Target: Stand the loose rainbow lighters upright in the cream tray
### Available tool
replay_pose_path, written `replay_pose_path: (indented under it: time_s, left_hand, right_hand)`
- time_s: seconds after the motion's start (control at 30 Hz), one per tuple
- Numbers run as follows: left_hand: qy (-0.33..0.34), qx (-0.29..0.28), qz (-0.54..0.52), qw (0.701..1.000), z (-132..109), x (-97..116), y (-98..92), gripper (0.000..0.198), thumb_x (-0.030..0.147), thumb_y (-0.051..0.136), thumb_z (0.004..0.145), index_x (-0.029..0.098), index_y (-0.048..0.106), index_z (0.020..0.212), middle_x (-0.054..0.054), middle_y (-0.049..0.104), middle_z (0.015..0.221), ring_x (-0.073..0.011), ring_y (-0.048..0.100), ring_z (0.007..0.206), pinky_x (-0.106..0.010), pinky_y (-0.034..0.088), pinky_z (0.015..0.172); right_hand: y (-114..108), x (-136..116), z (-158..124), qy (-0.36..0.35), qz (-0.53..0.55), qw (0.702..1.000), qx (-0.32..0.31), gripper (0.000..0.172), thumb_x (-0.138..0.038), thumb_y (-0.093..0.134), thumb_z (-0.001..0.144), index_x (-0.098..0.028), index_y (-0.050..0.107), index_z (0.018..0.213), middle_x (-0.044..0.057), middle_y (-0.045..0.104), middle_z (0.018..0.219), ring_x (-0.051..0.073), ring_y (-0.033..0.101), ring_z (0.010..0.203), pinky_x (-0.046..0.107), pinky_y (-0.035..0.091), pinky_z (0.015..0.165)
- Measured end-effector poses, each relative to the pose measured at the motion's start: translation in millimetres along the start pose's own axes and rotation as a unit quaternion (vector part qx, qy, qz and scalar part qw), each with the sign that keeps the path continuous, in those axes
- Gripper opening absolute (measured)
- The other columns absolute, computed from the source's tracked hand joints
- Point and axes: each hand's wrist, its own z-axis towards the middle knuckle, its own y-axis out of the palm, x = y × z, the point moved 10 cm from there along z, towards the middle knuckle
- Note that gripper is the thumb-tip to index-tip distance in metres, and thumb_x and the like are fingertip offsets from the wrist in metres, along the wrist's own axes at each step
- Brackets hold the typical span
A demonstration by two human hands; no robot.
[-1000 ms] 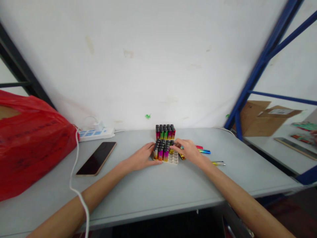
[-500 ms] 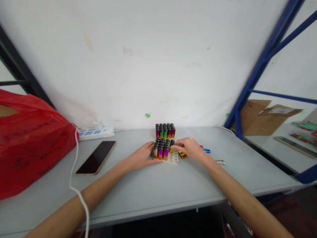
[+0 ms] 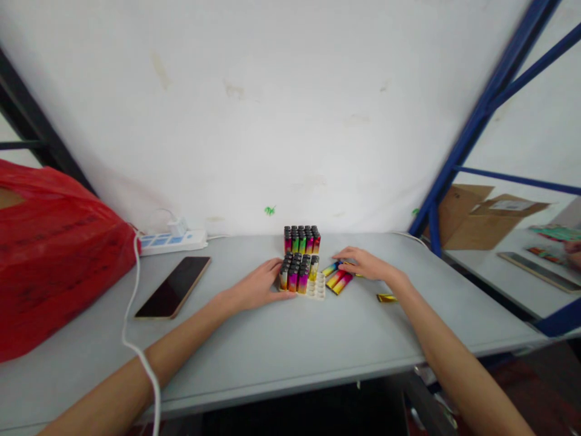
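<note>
A white tray (image 3: pixel 316 289) on the grey table holds upright rainbow-coloured lighters (image 3: pixel 297 274) with black tops; some front-right slots are bare. My left hand (image 3: pixel 258 286) rests against the tray's left side, fingers curled on it. My right hand (image 3: pixel 365 264) lies to the right of the tray, fingers stretched over loose lighters (image 3: pixel 338 280) lying flat on the table. Another loose lighter (image 3: pixel 385 297) lies beside my right wrist. A second full block of lighters (image 3: pixel 302 240) stands behind the tray.
A black phone (image 3: pixel 173 295) lies left of the tray. A white power strip (image 3: pixel 170 241) sits at the wall, its cable crossing my left arm. A red plastic bag (image 3: pixel 49 254) fills the far left. Blue shelf posts (image 3: pixel 458 148) and cardboard boxes (image 3: pixel 490 218) stand on the right.
My right hand has moved away from the tray's lighters to the right and now lies over the loose lighters on the table. My left hand has stayed at the tray.
</note>
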Motion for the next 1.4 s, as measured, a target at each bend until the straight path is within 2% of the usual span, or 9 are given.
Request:
replay_pose_path:
  time_s: [0.27, 0.4, 0.5, 0.63, 0.8, 0.87, 0.97, 1.17, 1.4]
  left_hand:
    - [-0.001, -0.007, 0.002, 1.000, -0.2, 0.5, 0.2, 0.090, 0.081, 0.067, 0.088, 0.017, 0.057, 0.151, -0.018, 0.059, 0.153, -0.0390, 0.056, 0.142, -0.050, 0.042, 0.126]
    - [0.010, 0.006, 0.008, 1.000, -0.3, 1.2, -1.0, 0.088, 0.080, 0.068, 0.088, 0.019, 0.056, 0.151, -0.017, 0.059, 0.152, -0.0381, 0.056, 0.142, -0.050, 0.043, 0.126]
    - [0.011, 0.002, 0.011, 1.000, -0.1, 1.0, 0.0, 0.087, 0.079, 0.068, 0.089, 0.018, 0.057, 0.150, -0.017, 0.060, 0.152, -0.0379, 0.056, 0.142, -0.050, 0.043, 0.125]
    - [0.009, 0.005, 0.005, 1.000, 0.1, -0.2, 0.4, 0.087, 0.078, 0.069, 0.088, 0.017, 0.058, 0.150, -0.018, 0.060, 0.152, -0.0387, 0.057, 0.142, -0.051, 0.043, 0.125]
    - [0.014, 0.008, 0.007, 1.000, -0.5, -1.2, 1.3, 0.089, 0.079, 0.068, 0.088, 0.017, 0.056, 0.151, -0.018, 0.059, 0.153, -0.0382, 0.056, 0.143, -0.050, 0.042, 0.126]
    - [0.015, 0.006, 0.009, 1.000, -0.6, -1.1, 1.4, 0.089, 0.079, 0.068, 0.089, 0.018, 0.055, 0.153, -0.018, 0.059, 0.153, -0.0376, 0.056, 0.143, -0.050, 0.042, 0.126]
    - [0.016, 0.011, 0.003, 1.000, -0.7, -0.8, 0.0, 0.088, 0.077, 0.069, 0.089, 0.019, 0.055, 0.153, -0.017, 0.059, 0.154, -0.0375, 0.056, 0.143, -0.051, 0.042, 0.126]
    - [0.017, 0.017, -0.009, 1.000, -1.2, -1.2, -0.7, 0.086, 0.075, 0.072, 0.088, 0.021, 0.056, 0.153, -0.016, 0.059, 0.155, -0.0373, 0.055, 0.144, -0.050, 0.042, 0.127]
    - [0.009, 0.002, -0.001, 1.000, -1.3, 1.8, -0.4, 0.086, 0.076, 0.070, 0.089, 0.018, 0.056, 0.152, -0.018, 0.058, 0.154, -0.0377, 0.056, 0.143, -0.050, 0.041, 0.127]
  right_hand:
    - [-2.5, -0.7, 2.4, 0.040, 0.050, 0.998, 0.013, 0.035, -0.053, 0.069, 0.095, -0.019, 0.075, 0.102, 0.011, 0.077, 0.108, 0.027, 0.071, 0.100, 0.041, 0.055, 0.095]
    - [-20.3, 4.1, 0.6, 0.066, 0.115, 0.985, 0.111, 0.035, -0.054, 0.070, 0.093, -0.021, 0.071, 0.102, 0.009, 0.078, 0.102, 0.026, 0.071, 0.095, 0.041, 0.055, 0.092]
    - [-34.1, 12.5, -0.8, 0.104, 0.230, 0.941, 0.224, 0.045, -0.060, 0.078, 0.084, -0.021, 0.073, 0.105, 0.006, 0.077, 0.096, 0.024, 0.070, 0.088, 0.041, 0.056, 0.088]
    - [-31.2, 16.0, -1.0, 0.139, 0.418, 0.842, 0.311, 0.053, -0.065, 0.087, 0.071, -0.023, 0.075, 0.101, 0.005, 0.075, 0.102, 0.022, 0.068, 0.094, 0.037, 0.057, 0.086]
    - [-10.5, -15.0, 9.9, 0.119, 0.570, 0.770, 0.260, 0.053, -0.071, 0.084, 0.076, -0.027, 0.062, 0.096, -0.002, 0.066, 0.083, 0.014, 0.059, 0.066, 0.029, 0.054, 0.062]
    - [-1.0, -29.5, 14.2, 0.118, 0.578, 0.777, 0.219, 0.053, -0.072, 0.080, 0.080, -0.028, 0.058, 0.099, -0.008, 0.053, 0.069, 0.009, 0.041, 0.049, 0.023, 0.042, 0.048]
    - [7.0, -40.9, 16.4, 0.131, 0.512, 0.824, 0.204, 0.055, -0.078, 0.071, 0.084, -0.026, 0.056, 0.094, -0.012, 0.034, 0.060, 0.008, 0.021, 0.045, 0.021, 0.020, 0.041]
    - [-4.5, -58.5, 10.1, 0.119, 0.258, 0.915, 0.286, 0.065, -0.081, 0.052, 0.092, -0.025, 0.039, 0.063, -0.004, 0.038, 0.058, 0.013, 0.035, 0.056, 0.028, 0.027, 0.050]
    - [-8.3, -59.2, 6.8, 0.132, 0.147, 0.931, 0.307, 0.056, -0.067, 0.047, 0.097, -0.025, 0.041, 0.061, -0.001, 0.045, 0.056, 0.016, 0.042, 0.058, 0.030, 0.031, 0.056]
